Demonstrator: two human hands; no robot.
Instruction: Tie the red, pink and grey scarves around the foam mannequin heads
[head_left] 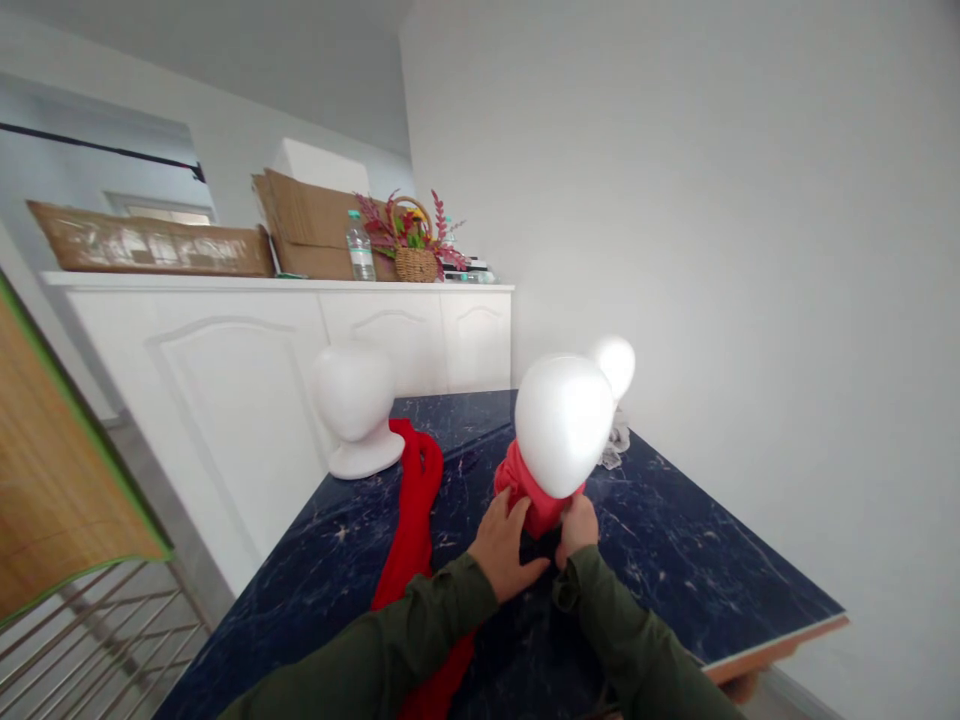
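Note:
A white foam mannequin head [564, 425] stands on the dark blue marbled table, a coral-red scarf [536, 505] wrapped around its neck. Against the scarf's left front rests my left hand [506, 550], its fingers touching the cloth and its thumb spread away to the right. On the other side, my right hand [577, 528] is closed at the scarf's lower right edge; its fingertips are partly hidden. Left of my hands a long bright red scarf [412, 510] lies down the table, passing beneath my left forearm. Beside its far end stands another white mannequin head [355, 400].
A third white head [616, 365] stands behind, with grey cloth [616, 440] at its base. The table [697, 540] ends at a pale edge on the right. White cabinets [240, 400] hold cardboard boxes [315, 225], a bottle [361, 247] and a flower basket [416, 264].

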